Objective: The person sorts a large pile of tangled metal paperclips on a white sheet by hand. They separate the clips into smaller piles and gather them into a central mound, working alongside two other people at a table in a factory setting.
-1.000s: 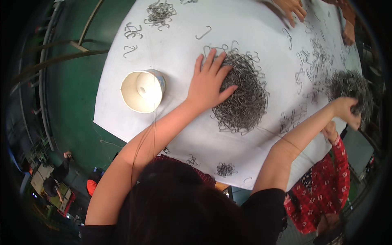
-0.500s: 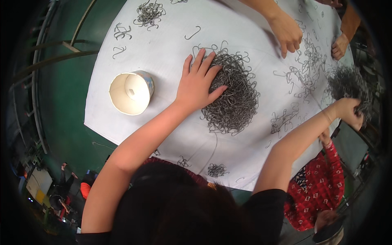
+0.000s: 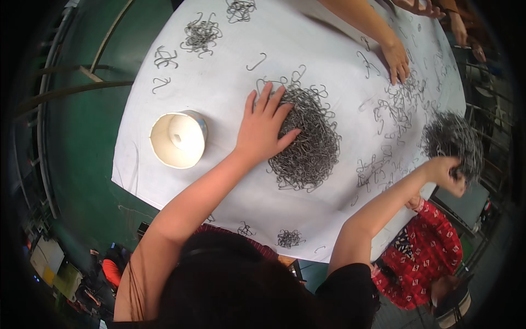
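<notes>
White sheet [image 3: 339,55] bears the hook pile [image 3: 311,145], longer front-to-back, its left edge under my splayed, empty left hand [image 3: 262,130]. My right hand [image 3: 446,174] curls at the right-hand pile [image 3: 453,137]; any hold unclear on my feed.

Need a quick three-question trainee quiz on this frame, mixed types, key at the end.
1. True or false: the wearer's left hand lies at the left side of the large pile of wire hooks, fingers spread.

2. Multiple choice: where is the paper tub in the picture?
A) Between the wearer's two hands
B) To the left of the left hand
C) To the right of the right hand

3. Fill in the blank: the dark wire clump by the right hand is on the ____ side of the picture.

Key: 1. True. 2. B. 3. right.
</notes>
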The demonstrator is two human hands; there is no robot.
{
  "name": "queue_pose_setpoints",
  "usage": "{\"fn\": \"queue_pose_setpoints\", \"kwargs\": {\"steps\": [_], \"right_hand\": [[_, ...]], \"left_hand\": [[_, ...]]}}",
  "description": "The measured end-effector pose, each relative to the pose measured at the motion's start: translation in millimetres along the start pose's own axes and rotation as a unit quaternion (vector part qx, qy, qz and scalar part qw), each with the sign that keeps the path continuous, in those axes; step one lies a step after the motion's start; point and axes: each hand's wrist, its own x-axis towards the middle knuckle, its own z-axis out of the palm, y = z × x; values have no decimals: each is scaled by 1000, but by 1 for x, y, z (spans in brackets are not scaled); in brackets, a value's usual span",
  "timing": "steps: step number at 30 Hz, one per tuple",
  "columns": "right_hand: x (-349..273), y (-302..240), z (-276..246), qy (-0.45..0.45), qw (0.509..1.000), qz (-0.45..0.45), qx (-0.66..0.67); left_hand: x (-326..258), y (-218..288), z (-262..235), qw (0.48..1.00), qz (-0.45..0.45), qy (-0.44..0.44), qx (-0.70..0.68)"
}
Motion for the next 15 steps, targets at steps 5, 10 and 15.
{"fn": "queue_pose_setpoints", "kwargs": {"steps": [5,10,15], "right_hand": [[1,-9,-18,-91,993,80,17],[-11,-12,-61,-114,983,145,0],[-26,2,-122,-72,989,131,-16]], "left_hand": [[1,0,3,1000,6,19,11],[2,-3,6,999,12,27,28],[0,4,14,998,31,46,36]]}}
